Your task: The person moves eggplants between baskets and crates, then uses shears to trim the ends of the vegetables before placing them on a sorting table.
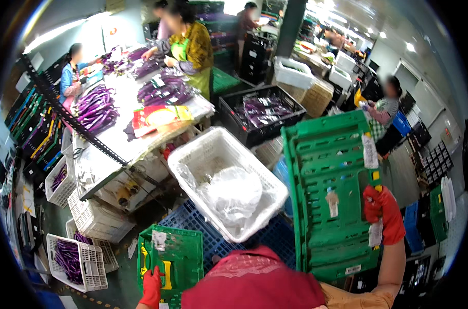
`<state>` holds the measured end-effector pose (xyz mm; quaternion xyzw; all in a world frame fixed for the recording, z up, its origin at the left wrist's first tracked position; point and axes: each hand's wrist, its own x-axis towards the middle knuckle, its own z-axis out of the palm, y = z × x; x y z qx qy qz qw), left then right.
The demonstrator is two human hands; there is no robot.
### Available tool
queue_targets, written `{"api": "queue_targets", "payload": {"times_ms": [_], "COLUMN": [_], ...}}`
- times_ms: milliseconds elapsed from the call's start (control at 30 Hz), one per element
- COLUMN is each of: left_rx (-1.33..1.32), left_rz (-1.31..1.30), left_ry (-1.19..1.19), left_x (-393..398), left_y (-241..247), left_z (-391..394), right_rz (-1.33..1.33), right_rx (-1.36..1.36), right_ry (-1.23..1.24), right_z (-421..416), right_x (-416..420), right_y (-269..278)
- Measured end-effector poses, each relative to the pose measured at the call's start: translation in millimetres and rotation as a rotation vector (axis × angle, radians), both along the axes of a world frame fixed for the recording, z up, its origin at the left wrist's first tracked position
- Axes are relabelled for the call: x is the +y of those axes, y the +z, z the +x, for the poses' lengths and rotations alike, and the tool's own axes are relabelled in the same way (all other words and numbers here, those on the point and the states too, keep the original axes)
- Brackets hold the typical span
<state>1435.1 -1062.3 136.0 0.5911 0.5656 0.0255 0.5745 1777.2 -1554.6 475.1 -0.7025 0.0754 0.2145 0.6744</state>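
My right hand, in a red rubber glove, grips the side handle opening of a large green plastic crate. This crate is tilted up on my right, and paper labels hang on it. My left hand, also red-gloved, holds a second green crate by its side, next to a yellow latch. Between the two crates stands a white plastic basket with clear plastic bags inside. A blue plastic pallet lies under the basket.
Purple eggplants and bagged ones cover a white worktable with a metal frame. A black crate of packed eggplants sits beyond. White baskets stand left. Co-workers are at the table and at right.
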Motion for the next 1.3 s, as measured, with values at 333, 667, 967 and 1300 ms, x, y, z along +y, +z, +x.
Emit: {"api": "queue_targets", "payload": {"times_ms": [333,667,967,1300], "left_rx": [0.046,0.06,0.245,0.129], "left_rz": [-0.005,-0.099,0.065,0.633], "left_ry": [0.206,0.512,0.565,-0.018], "left_x": [-40.5,-187.8,-319.7,-366.8], "left_y": [-31.6,-25.5,16.0,-37.3], "left_z": [-3.5,36.7,-1.6,-116.6], "right_rz": [0.222,-0.157,-0.7,-1.061], "right_rx": [-0.065,-0.089,0.046,-0.352], "right_ry": [-0.062,0.112,0.324,0.34], "right_z": [118.7,324.9,393.0,372.8], "right_x": [-156.7,-113.1,-89.0,-82.5], "right_y": [-2.1,-125.9,-444.9,-480.9]}}
